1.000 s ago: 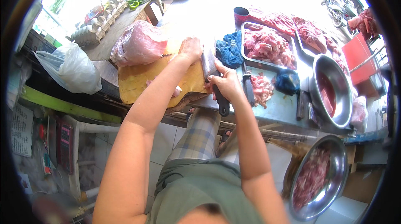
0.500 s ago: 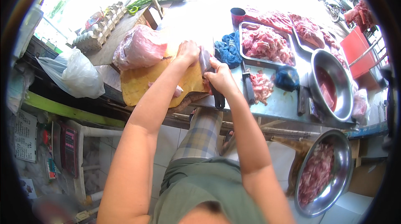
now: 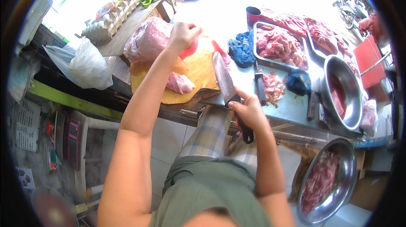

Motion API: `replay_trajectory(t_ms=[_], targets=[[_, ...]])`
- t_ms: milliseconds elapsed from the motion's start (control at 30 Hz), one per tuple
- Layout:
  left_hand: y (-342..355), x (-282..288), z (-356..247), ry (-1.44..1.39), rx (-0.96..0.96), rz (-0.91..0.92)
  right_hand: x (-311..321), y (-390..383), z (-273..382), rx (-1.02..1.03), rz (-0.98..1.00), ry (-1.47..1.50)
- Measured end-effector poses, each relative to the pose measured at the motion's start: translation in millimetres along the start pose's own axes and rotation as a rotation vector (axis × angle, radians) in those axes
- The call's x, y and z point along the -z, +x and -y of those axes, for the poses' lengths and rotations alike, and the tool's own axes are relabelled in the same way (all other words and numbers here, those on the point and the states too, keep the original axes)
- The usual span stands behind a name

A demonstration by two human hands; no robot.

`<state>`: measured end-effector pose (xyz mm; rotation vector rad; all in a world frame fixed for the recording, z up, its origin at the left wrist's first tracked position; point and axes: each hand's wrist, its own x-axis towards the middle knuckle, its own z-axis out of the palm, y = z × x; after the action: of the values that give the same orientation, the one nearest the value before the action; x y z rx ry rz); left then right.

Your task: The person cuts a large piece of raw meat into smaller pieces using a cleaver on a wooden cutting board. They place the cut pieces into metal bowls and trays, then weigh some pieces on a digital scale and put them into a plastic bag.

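Observation:
My left hand (image 3: 185, 35) is closed on a red slice of meat (image 3: 190, 48), beside a large pink slab of meat (image 3: 143, 41) on the yellow cutting board (image 3: 146, 84). A smaller chunk (image 3: 180, 83) lies on the board, below that hand. My right hand (image 3: 248, 109) grips the black handle of a broad knife (image 3: 223, 75); its blade points up and away from me over the board's right side. More pink meat shows behind the blade, partly hidden. A blue cloth (image 3: 241, 49) lies just right of the board.
Meat trays (image 3: 280, 45), a second knife (image 3: 260, 86), meat scraps (image 3: 274, 87), a blue bundle (image 3: 298, 82) and a steel bowl (image 3: 355, 93) crowd the right. Egg trays (image 3: 108, 19) and a white bag (image 3: 86, 64) sit left. A lower meat-filled bowl (image 3: 325, 180) is at bottom right.
My left hand has moved up and left with red meat now showing under it. My right hand and knife have moved down and right, uncovering more of the board and the small chunk.

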<state>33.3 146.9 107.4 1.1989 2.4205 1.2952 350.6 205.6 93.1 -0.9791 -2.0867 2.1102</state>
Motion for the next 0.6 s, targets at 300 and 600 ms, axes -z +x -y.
replay_trajectory(t_ms=[300, 600], targets=[[-40, -21, -6, 0.354, 0.055, 0.075, -1, -2, 10, 0.109, -0.073, -0.205], [-39, -17, 10, 0.050, 0.028, 0.171, -14, 85, 25, 0.496, -0.206, -0.417]])
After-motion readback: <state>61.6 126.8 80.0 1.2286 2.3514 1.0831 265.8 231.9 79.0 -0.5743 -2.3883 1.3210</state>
